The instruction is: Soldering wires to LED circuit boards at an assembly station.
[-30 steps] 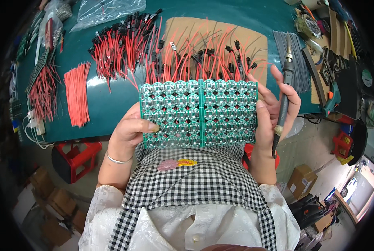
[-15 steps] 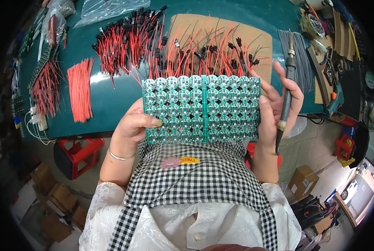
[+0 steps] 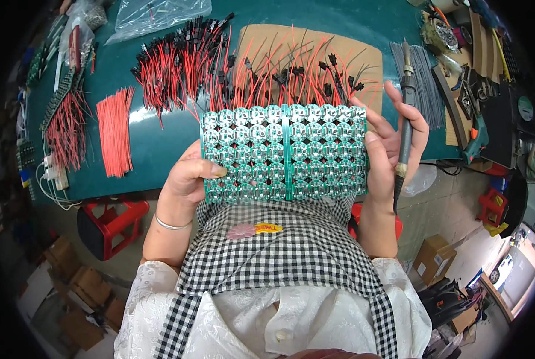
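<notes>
A green panel of many small round circuit boards [image 3: 243,152] is held up in front of my apron, its component side facing me. My left hand [image 3: 189,175] grips its left edge, thumb on the face. At the right edge my right hand [image 3: 393,140] pinches the panel with its thumb and also holds a soldering iron [image 3: 406,119] between its fingers, metal tip pointing away from me. Red and black wires with black connectors [image 3: 291,75] rise behind the panel's far edge; whether they are joined to it is hidden.
On the green table [image 3: 123,128] lie a heap of connector wires [image 3: 180,60], a bundle of red wires [image 3: 115,131] and dark grey wires [image 3: 426,84]. Cardboard [image 3: 363,66] lies behind the panel. Wired boards [image 3: 64,113] sit far left; a red stool [image 3: 114,224] stands below.
Both hands and the panel have shifted slightly left and away from me. The soldering iron has moved along with my right hand. My hold on each thing looks the same.
</notes>
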Motion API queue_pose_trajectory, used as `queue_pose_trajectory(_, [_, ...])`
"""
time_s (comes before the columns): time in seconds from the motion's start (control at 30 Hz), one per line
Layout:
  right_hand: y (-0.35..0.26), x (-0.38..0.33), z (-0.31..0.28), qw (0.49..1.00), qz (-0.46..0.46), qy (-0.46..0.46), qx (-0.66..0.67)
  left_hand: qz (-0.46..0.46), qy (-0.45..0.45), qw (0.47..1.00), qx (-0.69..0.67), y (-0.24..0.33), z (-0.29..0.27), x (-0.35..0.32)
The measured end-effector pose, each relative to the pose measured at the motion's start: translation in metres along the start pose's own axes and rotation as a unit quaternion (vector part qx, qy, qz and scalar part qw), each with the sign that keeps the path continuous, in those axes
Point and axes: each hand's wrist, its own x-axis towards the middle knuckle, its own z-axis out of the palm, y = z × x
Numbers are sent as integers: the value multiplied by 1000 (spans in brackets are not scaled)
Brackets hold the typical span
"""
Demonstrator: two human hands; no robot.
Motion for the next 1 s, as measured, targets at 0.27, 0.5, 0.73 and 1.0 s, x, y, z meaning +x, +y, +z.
queue_pose_trajectory(0.27, [-1,0,-2,1000,-4,8,13,7,7,1000,-5,0,4,-1])
queue_pose_trajectory(0.5, [-7,-1,-1,999,-23,15,23,6,16,1000,6,-2,11,-2])
queue_pose_trajectory(0.73, [-8,-4,-3,999,-43,15,22,3,19,999,39,-4,8,-2])
queue_pose_trajectory(1.0, [-10,-5,-4,999,-47,9,22,4,14,999,34,-5,4,-4])
